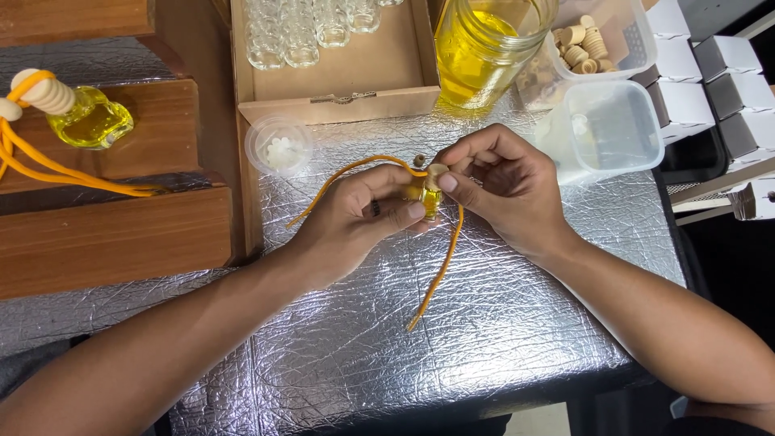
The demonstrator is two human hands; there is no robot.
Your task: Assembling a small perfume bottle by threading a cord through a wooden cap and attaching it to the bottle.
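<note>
centrally, left hand point(355, 214) fingers grasp a small yellow bottle point(425, 198) just above the foil-covered tabletop point(500, 323); right hand point(504, 190) fingers pinch its pale cap point(436, 173); an orange cord point(442, 266) trails from the cap; a lidded plastic cup point(278, 145) sits near.

An open brown cardboard box point(355, 77) lay beyond the hands, holding rows of small clear glass bottles point(299, 32) at its far end. Far right of the hands stood rows of small white cartons point(710, 89) with dark grey tops, close together.
</note>
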